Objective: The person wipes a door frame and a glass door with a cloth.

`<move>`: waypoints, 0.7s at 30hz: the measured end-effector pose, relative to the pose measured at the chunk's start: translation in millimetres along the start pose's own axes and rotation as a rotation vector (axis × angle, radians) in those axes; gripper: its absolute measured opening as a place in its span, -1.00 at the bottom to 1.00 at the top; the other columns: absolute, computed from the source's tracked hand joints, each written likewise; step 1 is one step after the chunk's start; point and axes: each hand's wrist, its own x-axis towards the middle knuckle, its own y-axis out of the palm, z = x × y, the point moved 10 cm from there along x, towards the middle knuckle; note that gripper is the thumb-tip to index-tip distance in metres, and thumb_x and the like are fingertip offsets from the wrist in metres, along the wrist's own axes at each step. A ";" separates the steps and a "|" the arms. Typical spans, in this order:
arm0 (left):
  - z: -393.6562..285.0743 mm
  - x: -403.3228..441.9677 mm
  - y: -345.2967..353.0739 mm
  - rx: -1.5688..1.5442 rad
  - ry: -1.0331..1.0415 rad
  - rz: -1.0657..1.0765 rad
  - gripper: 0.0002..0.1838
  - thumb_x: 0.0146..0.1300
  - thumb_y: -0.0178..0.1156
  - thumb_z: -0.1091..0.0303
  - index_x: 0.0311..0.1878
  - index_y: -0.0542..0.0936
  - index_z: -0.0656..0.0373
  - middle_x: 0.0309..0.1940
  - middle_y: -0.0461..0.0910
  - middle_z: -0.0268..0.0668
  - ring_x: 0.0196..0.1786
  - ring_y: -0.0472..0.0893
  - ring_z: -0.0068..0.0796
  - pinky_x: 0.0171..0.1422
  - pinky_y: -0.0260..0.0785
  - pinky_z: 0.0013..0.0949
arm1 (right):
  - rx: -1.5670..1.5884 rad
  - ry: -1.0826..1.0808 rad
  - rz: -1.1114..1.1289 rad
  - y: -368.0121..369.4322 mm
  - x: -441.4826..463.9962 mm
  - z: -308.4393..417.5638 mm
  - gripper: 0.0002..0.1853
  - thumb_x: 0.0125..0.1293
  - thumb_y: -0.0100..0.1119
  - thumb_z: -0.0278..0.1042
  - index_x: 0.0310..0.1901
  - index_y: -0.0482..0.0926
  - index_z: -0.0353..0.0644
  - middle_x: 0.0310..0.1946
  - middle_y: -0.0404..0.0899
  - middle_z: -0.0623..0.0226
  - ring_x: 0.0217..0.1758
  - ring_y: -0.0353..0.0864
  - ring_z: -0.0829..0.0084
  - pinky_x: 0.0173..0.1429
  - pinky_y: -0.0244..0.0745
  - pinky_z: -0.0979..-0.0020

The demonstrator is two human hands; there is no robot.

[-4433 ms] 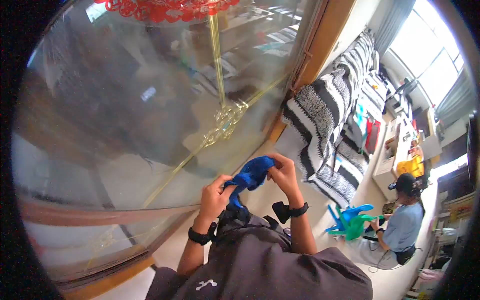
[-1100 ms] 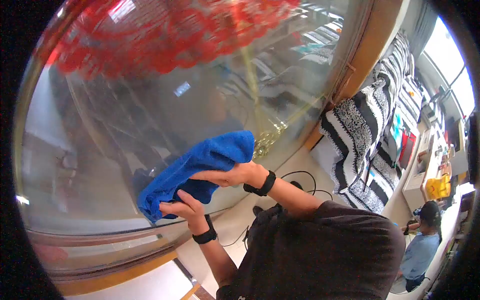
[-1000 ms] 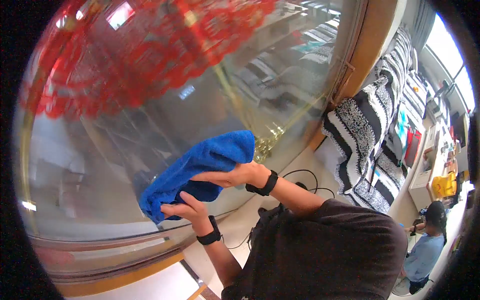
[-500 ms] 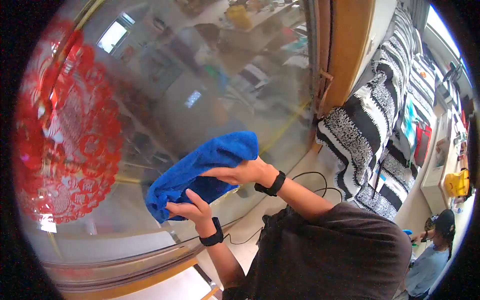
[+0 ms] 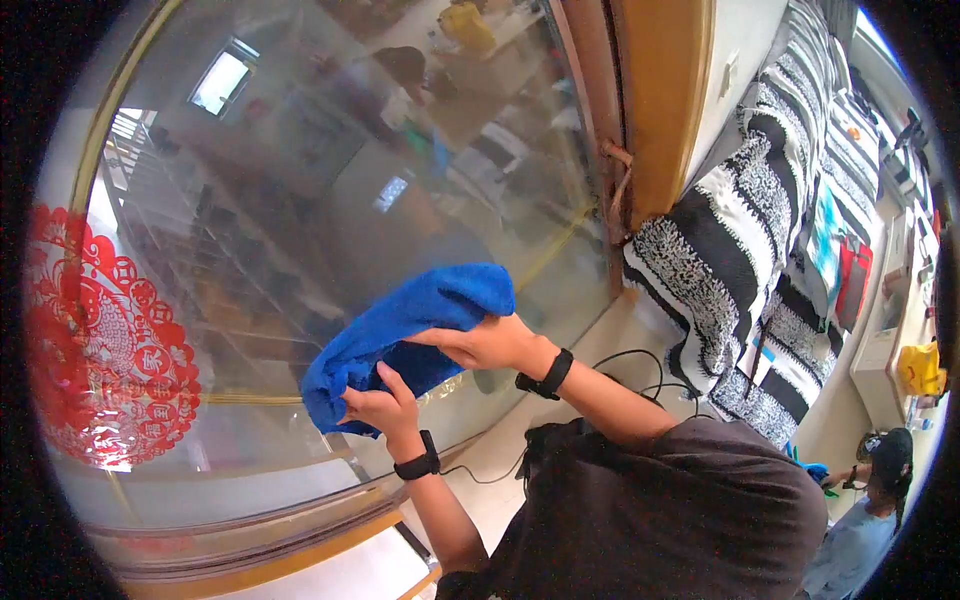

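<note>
A blue cloth (image 5: 400, 325) is bunched between my two hands, in front of a glass door panel (image 5: 300, 200). My left hand (image 5: 385, 408) grips the lower left end of the cloth, thumb raised and fingers curled into the folds. Higher up, my right hand (image 5: 490, 345) holds the cloth's right part, its fingers partly hidden under the fabric. Both wrists wear black bands. Whether the cloth touches the glass, I cannot tell.
A red paper-cut decoration (image 5: 120, 370) is on the glass at left. To the right stand a wooden door frame (image 5: 665, 100) and a sofa with a black-and-white striped cover (image 5: 730, 250). A dark cable (image 5: 645, 355) runs along the floor. Another person (image 5: 865, 520) is at lower right.
The view has shifted, so the red decoration sits further left and lower. My hands still hold the cloth, which has moved only slightly in view and is folded a little differently.
</note>
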 end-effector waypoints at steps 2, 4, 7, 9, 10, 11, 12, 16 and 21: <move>-2.1 -11.9 2.2 0.070 0.041 -0.033 -0.20 0.31 0.18 0.13 0.39 0.01 0.42 0.26 0.21 0.17 0.27 0.23 0.13 0.42 -0.21 0.16 | 0.135 0.062 0.107 13.0 -10.4 -7.9 -0.41 0.18 0.18 -0.30 0.27 0.42 0.48 0.35 0.33 0.28 0.44 0.20 0.03 0.47 0.09 0.03; -7.9 -10.2 -3.9 0.077 0.069 -0.062 -0.18 0.30 0.20 0.12 0.38 0.01 0.42 0.27 0.20 0.17 0.28 0.24 0.14 0.44 -0.25 0.17 | 0.115 0.059 0.094 11.7 -10.8 -6.6 -0.39 0.18 0.17 -0.31 0.28 0.41 0.48 0.34 0.34 0.28 0.43 0.21 0.03 0.48 0.09 0.04; 14.8 -11.1 15.5 -0.090 -0.245 0.211 -0.11 0.25 0.26 0.14 0.41 -0.03 0.41 0.31 0.17 0.19 0.32 0.18 0.12 0.47 -0.25 0.08 | 0.086 0.065 0.057 4.4 -11.4 -1.2 -0.38 0.18 0.15 -0.35 0.29 0.40 0.45 0.32 0.36 0.27 0.42 0.23 0.03 0.49 0.09 0.07; -10.6 -5.2 -11.5 -0.177 -0.089 -0.097 0.00 0.20 0.33 0.12 0.44 -0.11 0.41 0.33 0.13 0.23 0.34 0.13 0.16 0.48 -0.27 0.08 | 0.081 0.065 0.040 2.5 -9.6 0.4 -0.37 0.17 0.14 -0.37 0.29 0.40 0.42 0.31 0.37 0.26 0.41 0.24 0.04 0.49 0.09 0.09; -19.9 0.3 -17.0 -0.172 -0.084 -0.097 0.00 0.20 0.33 0.12 0.44 -0.11 0.41 0.33 0.13 0.23 0.34 0.13 0.16 0.48 -0.27 0.08 | 0.146 0.077 0.043 4.5 -9.7 0.2 -0.36 0.15 0.14 -0.38 0.30 0.39 0.40 0.30 0.39 0.25 0.40 0.26 0.04 0.46 0.14 0.10; -29.8 8.4 -22.3 -0.162 -0.079 -0.060 0.07 0.16 0.38 0.09 0.44 -0.14 0.41 0.35 0.09 0.25 0.35 0.11 0.18 0.47 -0.27 0.11 | 0.211 0.090 0.046 6.7 -9.5 0.8 -0.34 0.13 0.14 -0.40 0.30 0.39 0.37 0.29 0.40 0.24 0.39 0.28 0.04 0.44 0.18 0.11; -36.8 15.6 -24.8 -0.152 -0.074 -0.022 0.14 0.12 0.42 0.07 0.45 -0.18 0.42 0.37 0.05 0.27 0.36 0.09 0.21 0.46 -0.28 0.13 | 0.216 0.091 0.042 6.7 -8.5 4.5 -0.34 0.13 0.14 -0.40 0.30 0.39 0.37 0.29 0.40 0.24 0.39 0.28 0.04 0.44 0.18 0.11; -37.8 18.8 -11.2 0.120 -0.063 0.175 0.24 0.06 0.46 0.00 0.46 -0.25 0.40 0.39 0.01 0.28 0.38 0.08 0.23 0.45 -0.30 0.20 | 0.253 0.143 0.023 5.1 -9.3 6.2 -0.31 0.09 0.14 -0.44 0.32 0.37 0.30 0.27 0.42 0.22 0.36 0.33 0.04 0.38 0.28 0.11; -39.9 18.1 -7.0 0.274 0.045 0.145 0.31 -0.01 0.41 -0.23 0.44 -0.20 0.45 0.31 0.13 0.35 0.34 0.15 0.38 0.42 -0.28 0.35 | 0.171 0.081 0.026 2.3 -8.6 4.6 -0.30 0.08 0.13 -0.45 0.32 0.36 0.27 0.26 0.43 0.22 0.32 0.38 0.04 0.35 0.32 0.11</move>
